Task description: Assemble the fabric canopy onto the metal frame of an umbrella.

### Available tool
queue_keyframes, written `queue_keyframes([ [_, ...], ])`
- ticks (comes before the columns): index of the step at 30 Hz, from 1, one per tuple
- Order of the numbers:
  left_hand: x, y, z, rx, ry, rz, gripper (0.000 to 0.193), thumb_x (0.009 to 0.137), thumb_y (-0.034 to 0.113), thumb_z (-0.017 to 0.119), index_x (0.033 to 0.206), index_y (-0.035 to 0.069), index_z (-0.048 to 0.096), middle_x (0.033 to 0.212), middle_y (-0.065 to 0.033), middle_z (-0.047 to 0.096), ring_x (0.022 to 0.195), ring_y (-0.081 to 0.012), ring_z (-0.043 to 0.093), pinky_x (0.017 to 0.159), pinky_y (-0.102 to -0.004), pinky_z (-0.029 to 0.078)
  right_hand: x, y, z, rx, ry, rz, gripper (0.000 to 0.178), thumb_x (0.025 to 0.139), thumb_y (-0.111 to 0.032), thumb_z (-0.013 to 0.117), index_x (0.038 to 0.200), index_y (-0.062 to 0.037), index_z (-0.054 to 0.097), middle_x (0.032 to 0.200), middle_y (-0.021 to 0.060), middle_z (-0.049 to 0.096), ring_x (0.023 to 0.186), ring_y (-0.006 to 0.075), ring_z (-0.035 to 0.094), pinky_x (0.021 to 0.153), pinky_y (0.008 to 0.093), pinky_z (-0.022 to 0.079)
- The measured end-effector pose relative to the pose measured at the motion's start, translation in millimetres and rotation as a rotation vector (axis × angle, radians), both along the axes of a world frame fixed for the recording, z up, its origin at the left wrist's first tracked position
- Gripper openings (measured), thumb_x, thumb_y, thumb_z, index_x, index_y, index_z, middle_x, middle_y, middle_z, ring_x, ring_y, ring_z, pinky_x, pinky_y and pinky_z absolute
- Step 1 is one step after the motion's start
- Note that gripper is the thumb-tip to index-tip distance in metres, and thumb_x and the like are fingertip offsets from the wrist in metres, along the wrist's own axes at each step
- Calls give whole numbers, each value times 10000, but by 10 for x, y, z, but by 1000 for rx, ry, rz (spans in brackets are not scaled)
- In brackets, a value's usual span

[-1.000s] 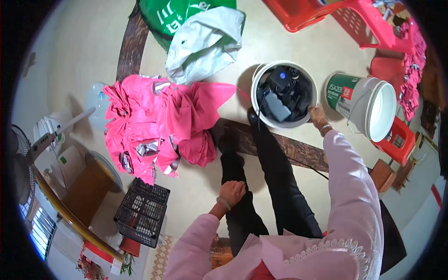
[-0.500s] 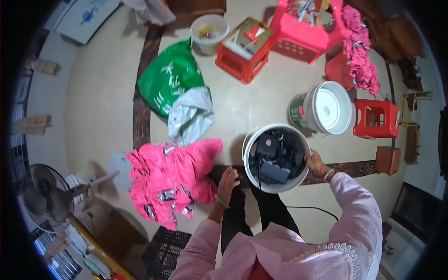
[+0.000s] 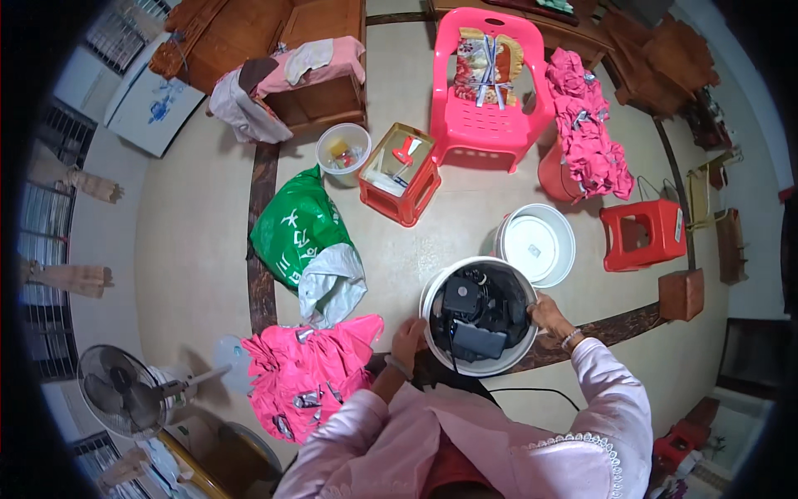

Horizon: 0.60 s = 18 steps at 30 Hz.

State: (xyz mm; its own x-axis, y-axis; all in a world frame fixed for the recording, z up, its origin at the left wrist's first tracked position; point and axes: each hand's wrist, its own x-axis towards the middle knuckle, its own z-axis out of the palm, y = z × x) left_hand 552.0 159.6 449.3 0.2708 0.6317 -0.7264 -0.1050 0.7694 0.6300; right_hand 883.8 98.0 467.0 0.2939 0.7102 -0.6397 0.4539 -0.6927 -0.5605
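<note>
Soft indoor light; faint glare on floor [image 3: 420,258]; edges bowed; corners black.

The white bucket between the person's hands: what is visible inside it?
Inside the bucket: a boxy black device, a dark grey block and other dark items too jumbled to name. Whatever lies beneath them is covered.

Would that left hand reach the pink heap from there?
Probably yes: the left hand, by the white bucket, is close to the pink heap, and nothing visible stands between them.
</note>
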Motion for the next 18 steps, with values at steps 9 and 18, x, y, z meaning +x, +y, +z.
queue_keyframes([
  [9,692,919,517,-185,-169,-46,370,812,374,499,1058,98,513,926,-15,579,787,-119,563,712,-280,447,723,940,266,-24,-17,-11,268,723,-58,443,979,-4,504,648,101,557,509,205,559,387,324,464],
  [18,1128,1865,736,-323,-313,39,371,800,304,529,1101,91,498,1001,-38,569,901,-143,547,832,-295,399,1373,2053,492,-10,-156,310,154,780,-157,469,739,-21,531,544,40,490,485,140,485,431,285,389],
])
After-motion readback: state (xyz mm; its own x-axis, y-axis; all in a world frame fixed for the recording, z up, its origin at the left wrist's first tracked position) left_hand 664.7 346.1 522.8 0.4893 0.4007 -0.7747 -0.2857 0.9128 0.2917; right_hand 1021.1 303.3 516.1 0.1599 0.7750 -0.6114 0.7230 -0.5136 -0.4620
